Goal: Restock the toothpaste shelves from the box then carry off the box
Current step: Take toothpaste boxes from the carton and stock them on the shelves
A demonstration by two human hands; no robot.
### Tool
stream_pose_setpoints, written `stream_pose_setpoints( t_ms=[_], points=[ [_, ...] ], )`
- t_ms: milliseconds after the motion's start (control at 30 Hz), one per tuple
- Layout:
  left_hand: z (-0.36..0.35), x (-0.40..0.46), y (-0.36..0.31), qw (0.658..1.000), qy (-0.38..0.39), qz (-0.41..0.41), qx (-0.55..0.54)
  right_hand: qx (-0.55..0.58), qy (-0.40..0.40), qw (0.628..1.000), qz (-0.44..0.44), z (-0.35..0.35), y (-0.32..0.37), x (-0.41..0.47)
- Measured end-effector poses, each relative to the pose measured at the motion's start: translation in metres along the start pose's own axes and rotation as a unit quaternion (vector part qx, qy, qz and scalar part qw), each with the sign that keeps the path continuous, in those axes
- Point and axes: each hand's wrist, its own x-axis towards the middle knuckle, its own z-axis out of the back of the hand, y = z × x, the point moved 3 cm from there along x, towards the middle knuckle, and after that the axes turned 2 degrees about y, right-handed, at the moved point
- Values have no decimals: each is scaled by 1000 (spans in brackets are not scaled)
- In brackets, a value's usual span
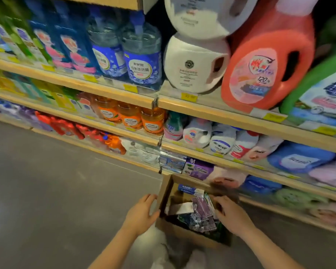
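Note:
An open cardboard box (182, 232) sits low in front of me, beside the bottom shelf. Inside lie purple toothpaste packs (203, 212), dark packs, and a blue-and-white pack (187, 188) at the far end. My left hand (142, 212) lies against the outside of the box's left wall, fingers fairly straight and thumb near the rim. At the right rim, my right hand (231, 215) holds the box with fingers curled over the edge and the thumb inside. Motion blur hides the finer detail of the grip.
Wooden shelves (221, 113) run diagonally across the view, holding detergent jugs, orange bottles (130, 117) and refill pouches. Boxed tubes (17, 41) stand on the upper shelves at far left. Grey floor (47, 181) spreads to the left. My pale trousers show under the box.

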Motion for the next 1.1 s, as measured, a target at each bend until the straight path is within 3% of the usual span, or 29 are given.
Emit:
stream_pose_setpoints(
  t_ms=[300, 467, 767, 933, 1100],
  points=[
    [-151, 143, 38, 991, 133, -11, 18, 105, 42, 985, -130, -121, -126, 100],
    [-255, 205, 71, 987, 148, 17, 56, 110, 61, 983, -135, -198, -182, 154],
    [-397, 311, 92, 983, 135, -31, 123, 128, -10, 983, -132, -283, -260, 218],
    [-412, 313, 107, 991, 83, -23, 106, 158, 4, 979, -130, -309, -272, 224],
    [-345, 268, 147, 998, 32, 56, -23, 138, 38, 982, -123, -296, -243, 221]
  ],
)
